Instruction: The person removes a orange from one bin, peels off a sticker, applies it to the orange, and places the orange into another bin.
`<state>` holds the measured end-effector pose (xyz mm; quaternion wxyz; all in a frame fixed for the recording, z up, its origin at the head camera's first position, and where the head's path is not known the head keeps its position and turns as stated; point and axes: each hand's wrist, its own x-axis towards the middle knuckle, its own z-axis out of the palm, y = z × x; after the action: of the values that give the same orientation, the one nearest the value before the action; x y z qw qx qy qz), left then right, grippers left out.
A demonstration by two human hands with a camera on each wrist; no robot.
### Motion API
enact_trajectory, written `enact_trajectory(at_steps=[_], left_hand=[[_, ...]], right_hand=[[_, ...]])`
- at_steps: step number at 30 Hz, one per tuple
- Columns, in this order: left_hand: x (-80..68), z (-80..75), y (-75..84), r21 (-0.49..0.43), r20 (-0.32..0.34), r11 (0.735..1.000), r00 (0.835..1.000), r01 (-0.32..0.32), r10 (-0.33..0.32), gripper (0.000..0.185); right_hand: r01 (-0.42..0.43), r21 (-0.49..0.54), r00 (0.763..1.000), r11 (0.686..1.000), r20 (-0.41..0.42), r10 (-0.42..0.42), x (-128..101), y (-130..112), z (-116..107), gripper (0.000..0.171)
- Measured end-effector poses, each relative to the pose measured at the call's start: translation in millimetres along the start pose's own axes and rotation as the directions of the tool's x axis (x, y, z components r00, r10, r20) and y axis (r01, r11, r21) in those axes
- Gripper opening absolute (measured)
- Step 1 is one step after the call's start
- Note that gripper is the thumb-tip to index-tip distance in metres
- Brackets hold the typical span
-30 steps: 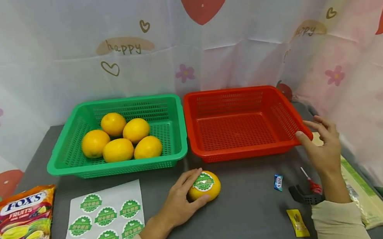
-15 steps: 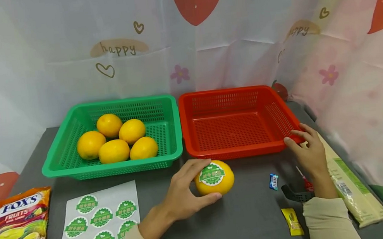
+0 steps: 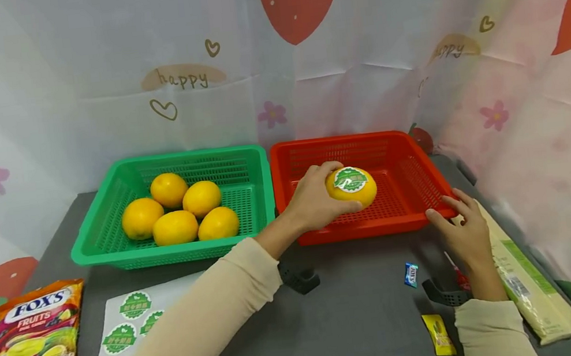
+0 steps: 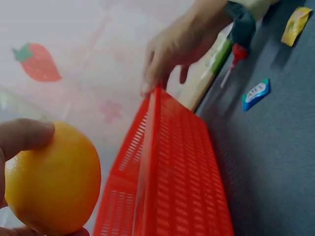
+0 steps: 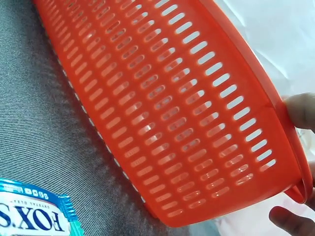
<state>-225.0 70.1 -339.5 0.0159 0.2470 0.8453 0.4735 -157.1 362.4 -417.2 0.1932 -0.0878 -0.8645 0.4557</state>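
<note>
My left hand (image 3: 315,199) grips a yellow orange (image 3: 367,194) from its left side and holds it over the red basket (image 3: 369,229). A round green-and-white sticker (image 3: 350,179) faces up on the fruit. In the left wrist view, thumb and fingers wrap the orange (image 4: 56,182) beside the basket's upright-looking wall. At the basket's front right corner, my right hand (image 3: 468,234) pinches the rim. The right wrist view shows the thumb on that rim (image 5: 275,103), with fingers round the other side.
A green basket (image 3: 168,252) with several oranges stands to the left. In front lie a sticker sheet (image 3: 137,304) and a FOX'S candy bag (image 3: 30,338). Near the right arm are a blue candy (image 3: 411,275), a yellow candy (image 3: 439,334), a red lollipop (image 3: 462,279) and a pale green package (image 3: 529,286).
My left hand has lifted the stickered orange off the table and carried it right and forward over the red basket. My right hand stays at the basket's corner.
</note>
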Motion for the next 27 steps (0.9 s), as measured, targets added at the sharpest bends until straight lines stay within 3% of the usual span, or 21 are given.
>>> enact_trajectory(at_steps=[5,10,14,20,27], left_hand=[[35.1,26.5,4.6,0.08,0.062,0.994,0.995,0.078,-0.083,0.071],[55.7,51.2,6.4,0.156,0.102,0.97,0.974,0.185,-0.202,0.07],[67.5,68.2,9.3,0.16,0.13,0.951,0.949,0.266,-0.288,0.068],[78.6,90.8,8.0,0.222,0.108,0.903,0.911,0.368,-0.398,0.062],[82.8,113.4,8.7,0.322,0.133,0.863,0.884,0.39,-0.449,0.058]], right_hand=[[-0.036,0.008,0.999,0.999,0.001,0.036,-2.9,-0.4,-0.9,0.061],[-0.047,0.027,0.999,0.999,0.007,0.046,-2.8,-2.2,1.6,0.063],[-0.047,0.019,0.999,0.999,0.003,0.047,0.0,-4.0,1.8,0.063],[-0.049,0.031,0.999,0.998,0.023,0.048,0.3,-2.9,4.1,0.065],[-0.056,0.04,0.998,0.998,0.018,0.056,0.1,-0.7,3.2,0.064]])
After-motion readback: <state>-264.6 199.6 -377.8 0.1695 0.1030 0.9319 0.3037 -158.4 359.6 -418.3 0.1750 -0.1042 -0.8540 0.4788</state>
